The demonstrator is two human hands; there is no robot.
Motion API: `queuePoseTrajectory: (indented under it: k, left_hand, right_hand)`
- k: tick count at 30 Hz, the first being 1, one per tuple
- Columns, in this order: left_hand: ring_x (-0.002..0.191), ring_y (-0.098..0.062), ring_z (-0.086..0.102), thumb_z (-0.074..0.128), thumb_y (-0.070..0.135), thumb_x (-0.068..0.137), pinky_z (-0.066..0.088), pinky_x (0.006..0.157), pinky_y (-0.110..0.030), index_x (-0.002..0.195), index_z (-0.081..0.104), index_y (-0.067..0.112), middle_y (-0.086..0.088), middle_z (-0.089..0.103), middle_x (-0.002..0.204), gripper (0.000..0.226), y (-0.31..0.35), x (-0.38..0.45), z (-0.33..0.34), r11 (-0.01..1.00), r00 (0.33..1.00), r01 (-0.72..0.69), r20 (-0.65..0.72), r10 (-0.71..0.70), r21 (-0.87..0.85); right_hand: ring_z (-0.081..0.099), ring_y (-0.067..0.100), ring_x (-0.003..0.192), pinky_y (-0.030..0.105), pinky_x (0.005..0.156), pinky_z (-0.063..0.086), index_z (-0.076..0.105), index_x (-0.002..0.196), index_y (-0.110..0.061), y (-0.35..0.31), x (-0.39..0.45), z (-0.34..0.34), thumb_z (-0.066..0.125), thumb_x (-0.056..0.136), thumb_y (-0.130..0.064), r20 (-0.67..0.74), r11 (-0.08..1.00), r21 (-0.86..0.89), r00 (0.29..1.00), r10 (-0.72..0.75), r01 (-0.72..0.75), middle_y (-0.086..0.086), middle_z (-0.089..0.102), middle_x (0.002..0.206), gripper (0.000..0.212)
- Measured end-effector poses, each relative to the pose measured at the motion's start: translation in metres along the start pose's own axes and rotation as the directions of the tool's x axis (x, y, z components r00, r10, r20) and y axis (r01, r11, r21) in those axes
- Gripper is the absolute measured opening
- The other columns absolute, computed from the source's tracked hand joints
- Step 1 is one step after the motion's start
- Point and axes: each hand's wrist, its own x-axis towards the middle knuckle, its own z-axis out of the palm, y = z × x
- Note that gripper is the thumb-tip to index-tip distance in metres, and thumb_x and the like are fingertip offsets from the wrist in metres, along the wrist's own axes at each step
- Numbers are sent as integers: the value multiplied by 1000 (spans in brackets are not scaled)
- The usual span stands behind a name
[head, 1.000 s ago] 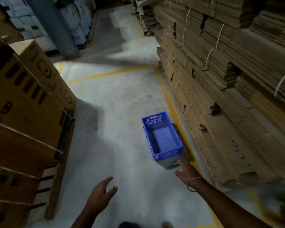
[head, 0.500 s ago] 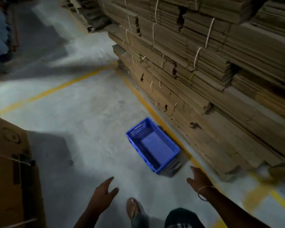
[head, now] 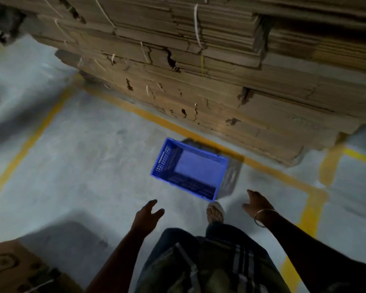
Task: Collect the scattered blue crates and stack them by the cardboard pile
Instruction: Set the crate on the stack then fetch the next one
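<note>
One blue crate (head: pixel 190 169) with slotted walls stands upright and empty on the concrete floor. It sits just in front of the tall cardboard pile (head: pixel 230 77), beside a yellow floor line. My left hand (head: pixel 146 215) hovers below the crate's near left corner, fingers relaxed and holding nothing. My right hand (head: pixel 257 205), with a bangle on the wrist, hangs near the crate's near right corner, fingers spread and apart from it. Neither hand touches the crate.
Yellow painted lines (head: pixel 311 210) mark a bay on the floor around the crate. A strapped cardboard box (head: pixel 15 269) fills the bottom left corner. My sandalled foot (head: pixel 215 212) is planted just short of the crate. Open floor lies to the left.
The view swung right and down toward the cardboard pile, and I stepped closer to the crate. Both hands stay empty; the big boxes on the left slid almost out of view.
</note>
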Motion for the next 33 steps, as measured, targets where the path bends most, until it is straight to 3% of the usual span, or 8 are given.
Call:
queuePoseTrajectory:
  k: [7, 11, 16, 21, 25, 29, 33]
  left_hand:
    - [126, -23, 57, 68, 37, 89, 42, 102, -30, 140, 52, 23, -5, 59, 140, 56, 31, 98, -33, 964, 982, -132, 163, 95, 231]
    - [126, -21, 56, 69, 39, 90, 40, 103, -30, 140, 54, 19, -3, 58, 140, 56, 45, 157, -43, 961, 969, -167, 217, 118, 219]
    - [128, -18, 54, 67, 36, 91, 38, 102, -27, 141, 53, 21, -2, 57, 142, 53, 54, 219, -45, 897, 906, -327, 368, 208, 298]
    - [129, -20, 54, 68, 38, 90, 40, 103, -30, 137, 56, 21, -3, 59, 139, 51, 40, 271, -49, 828, 854, -425, 466, 232, 366]
    - [128, -20, 55, 70, 36, 89, 41, 104, -33, 134, 58, 20, -4, 61, 137, 50, 11, 342, -33, 819, 871, -396, 451, 193, 415]
    - [123, -27, 58, 71, 26, 89, 43, 106, -42, 135, 55, 11, -12, 61, 135, 51, -17, 426, -19, 863, 935, -273, 330, 132, 426]
    - [122, -36, 58, 78, 32, 80, 43, 105, -51, 143, 46, 8, -16, 55, 140, 75, -39, 501, -4, 891, 965, -146, 260, 32, 430]
  right_hand:
    - [34, 27, 142, 32, 114, 28, 27, 151, -10, -42, 32, 21, 61, 90, -28, -49, 978, 197, 996, 78, -67, 13, 33, 155, 73]
    - [36, 29, 140, 34, 113, 31, 25, 152, -11, -54, 45, 43, 59, 91, -29, -18, 946, 266, 980, 198, -186, 14, 34, 154, 73]
    - [42, 32, 135, 34, 110, 34, 31, 150, -9, -84, 54, 75, 63, 88, -25, -65, 840, 440, 922, 382, -317, 18, 41, 149, 72]
    - [46, 30, 132, 32, 108, 34, 38, 146, -10, -134, 76, 126, 65, 87, -26, -92, 742, 597, 893, 442, -305, 17, 47, 145, 67]
    - [53, 30, 124, 31, 102, 39, 42, 144, -11, -152, 130, 186, 63, 85, -23, -17, 712, 627, 909, 416, -315, 16, 54, 136, 64]
    - [55, 29, 119, 33, 98, 43, 48, 135, -13, -140, 189, 228, 60, 81, -27, 80, 702, 609, 909, 409, -370, 12, 59, 129, 57]
    - [54, 33, 119, 32, 94, 40, 47, 136, -10, -113, 249, 246, 65, 82, -21, -2, 672, 647, 881, 473, -360, 18, 56, 130, 58]
